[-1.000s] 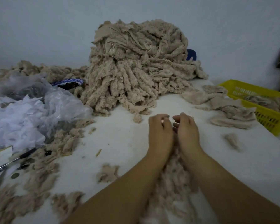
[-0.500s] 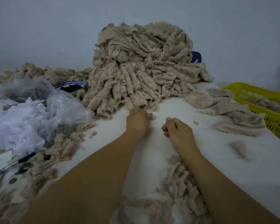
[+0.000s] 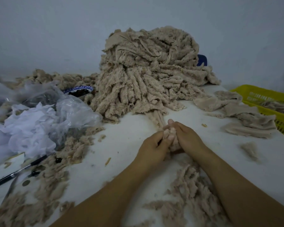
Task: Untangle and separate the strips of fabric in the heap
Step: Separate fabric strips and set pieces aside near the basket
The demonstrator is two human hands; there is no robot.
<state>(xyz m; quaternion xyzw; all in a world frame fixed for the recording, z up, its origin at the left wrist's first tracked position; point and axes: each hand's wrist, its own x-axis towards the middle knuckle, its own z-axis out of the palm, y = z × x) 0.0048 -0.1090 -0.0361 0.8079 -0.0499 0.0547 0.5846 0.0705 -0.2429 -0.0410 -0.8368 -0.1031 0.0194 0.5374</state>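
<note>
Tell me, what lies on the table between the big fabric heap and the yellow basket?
In the head view, several loose flat beige fabric pieces lie on the white table between heap and yellow basket.

2 forearms (image 3: 105, 199) are seen, bare along all of their visible length and narrowing to slim wrists. The left hand (image 3: 152, 145) and the right hand (image 3: 188, 139) are likewise uncovered. Short, unpainted nails are shown on a few fingertips (image 3: 171, 137).
</note>
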